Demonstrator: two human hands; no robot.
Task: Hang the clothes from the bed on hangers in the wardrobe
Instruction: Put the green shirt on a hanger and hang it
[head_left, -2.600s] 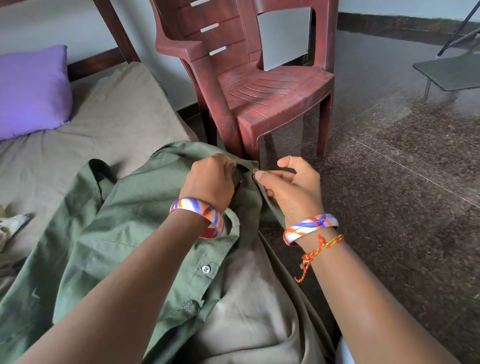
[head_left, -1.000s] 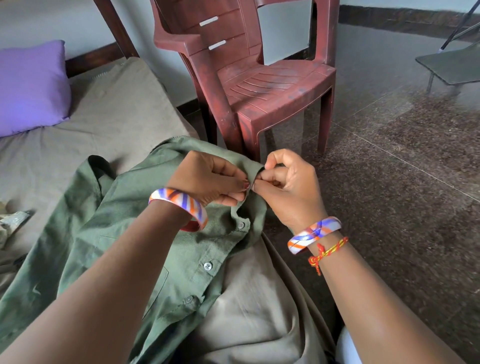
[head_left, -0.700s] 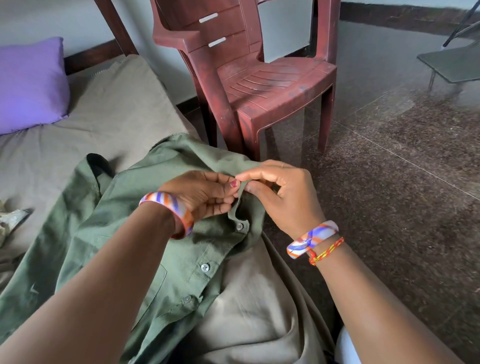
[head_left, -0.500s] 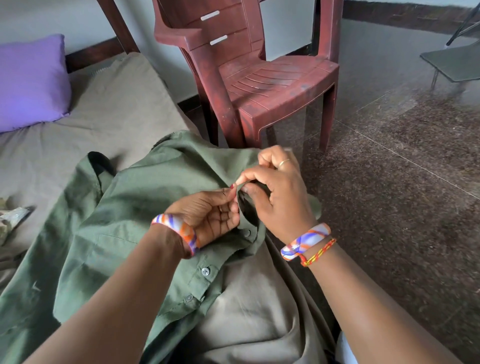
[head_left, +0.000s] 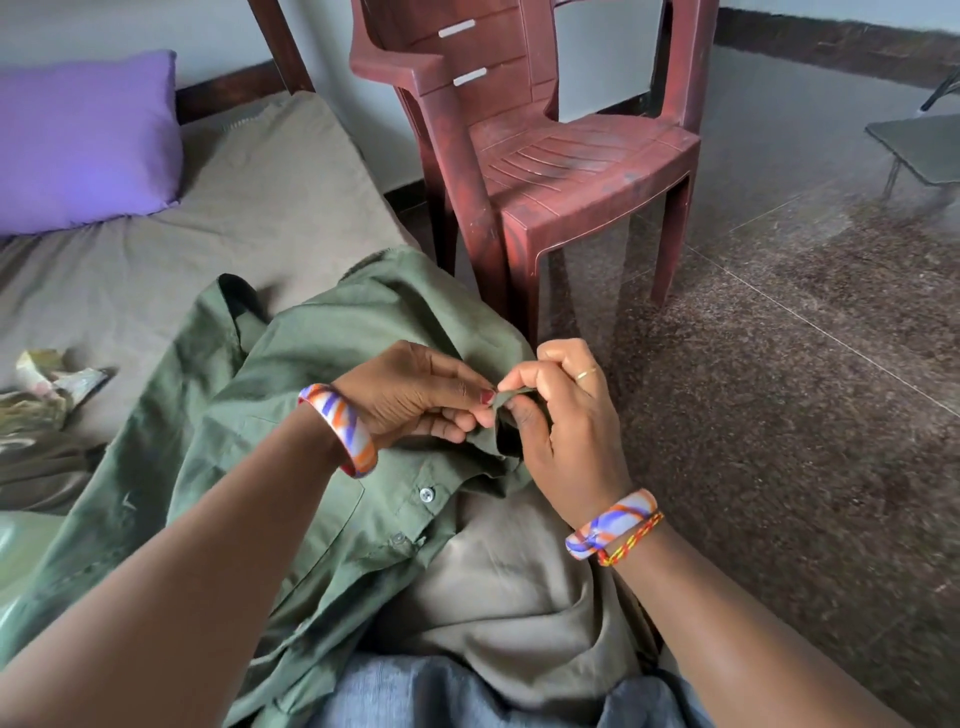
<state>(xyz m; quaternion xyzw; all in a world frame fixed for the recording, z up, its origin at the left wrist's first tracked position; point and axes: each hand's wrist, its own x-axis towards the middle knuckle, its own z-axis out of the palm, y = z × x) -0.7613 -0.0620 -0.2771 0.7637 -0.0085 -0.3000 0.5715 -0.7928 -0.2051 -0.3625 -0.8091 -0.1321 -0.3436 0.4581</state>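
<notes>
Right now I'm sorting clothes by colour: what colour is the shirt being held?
Olive green shirt, plain, seen in the head view.

Dark red moulded plastic armchair (head_left: 566, 156), standing on speckled brown polished stone floor (head_left: 779, 415), beyond the hands. Purple fabric pillow (head_left: 83, 140), far left of the hands. Grey folding seat on thin metal legs (head_left: 922, 148), far right.

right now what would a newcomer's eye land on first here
Centre frame, the left hand and right hand pinch the front edge of a green shirt spread across the bed. Behind stands a dark red plastic chair, and a purple pillow lies at the bed's far left.
</notes>
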